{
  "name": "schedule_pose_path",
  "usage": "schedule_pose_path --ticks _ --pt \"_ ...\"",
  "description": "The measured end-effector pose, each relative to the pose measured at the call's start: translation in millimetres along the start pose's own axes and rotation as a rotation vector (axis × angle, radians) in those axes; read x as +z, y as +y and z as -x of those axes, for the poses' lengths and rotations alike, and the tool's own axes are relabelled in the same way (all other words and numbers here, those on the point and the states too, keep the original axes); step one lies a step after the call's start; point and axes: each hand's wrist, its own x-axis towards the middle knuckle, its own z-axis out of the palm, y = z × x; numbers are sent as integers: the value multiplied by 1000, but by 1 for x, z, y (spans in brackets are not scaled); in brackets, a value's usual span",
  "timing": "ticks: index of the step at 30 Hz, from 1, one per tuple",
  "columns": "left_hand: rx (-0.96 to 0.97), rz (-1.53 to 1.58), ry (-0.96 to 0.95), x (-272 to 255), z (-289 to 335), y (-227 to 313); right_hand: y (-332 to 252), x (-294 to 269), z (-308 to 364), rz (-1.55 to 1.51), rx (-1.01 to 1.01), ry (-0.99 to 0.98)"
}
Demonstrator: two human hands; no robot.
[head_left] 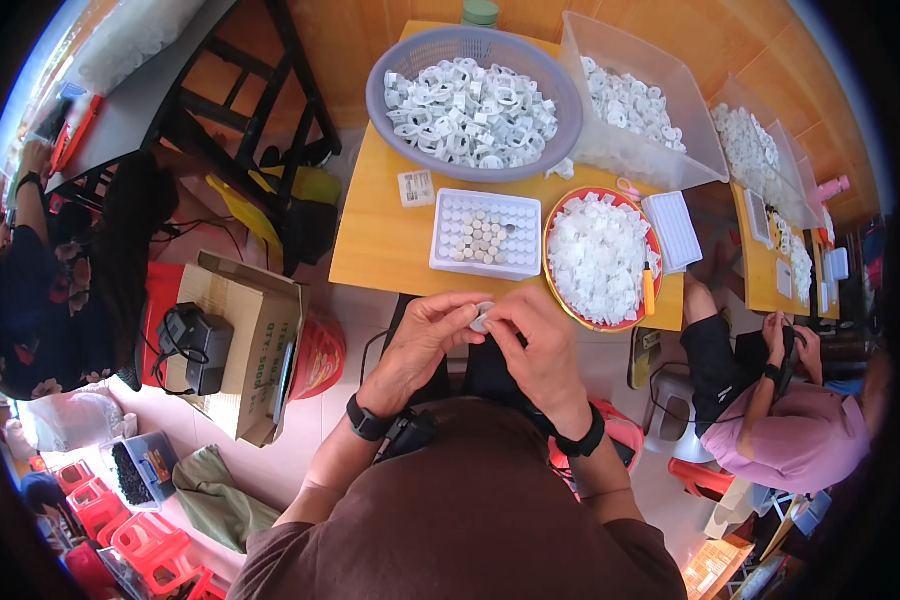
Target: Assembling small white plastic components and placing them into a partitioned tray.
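Observation:
In front of my chest, just off the near edge of the wooden table (pixel 370 240), both hands meet at a small whitish plastic part (pixel 481 318). My left hand (pixel 425 345) pinches it between thumb and fingers. From the other side, my right hand (pixel 542 345) closes on the same part; its fingers partly hide the shape. Beyond them lies a white dimpled tray (pixel 523 212) with a cluster of round, pale pieces (pixel 482 237) in its cups. Right of that, a red-rimmed round tray (pixel 547 265) is heaped with translucent white pieces (pixel 598 250). An orange-handled tool (pixel 649 290) rests at its right edge.
Farther back stand a purple basket (pixel 470 172) and a clear bin (pixel 635 162), both full of white ring-like parts. A white tray (pixel 673 232) leans by the round one. An open cardboard box (pixel 260 365) sits left. People work on both sides, one in a pink shirt (pixel 795 440).

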Motion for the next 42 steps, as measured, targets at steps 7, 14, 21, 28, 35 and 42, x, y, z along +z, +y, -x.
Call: schedule_pose_path --ticks 7,14,21,28,35,42 --pt "27 -42 54 9 1 0 8 12 4 73 -89 95" --pt "91 -69 66 12 0 9 9 18 6 -327 135 190" --pt "160 -128 114 18 -1 2 15 22 11 -601 363 198" --pt "305 -390 140 15 -2 -3 16 26 10 -641 425 193" --pt "346 -405 185 18 -2 -7 24 32 11 -760 492 193" --pt "356 -427 197 19 -1 -3 22 31 9 -827 542 176"
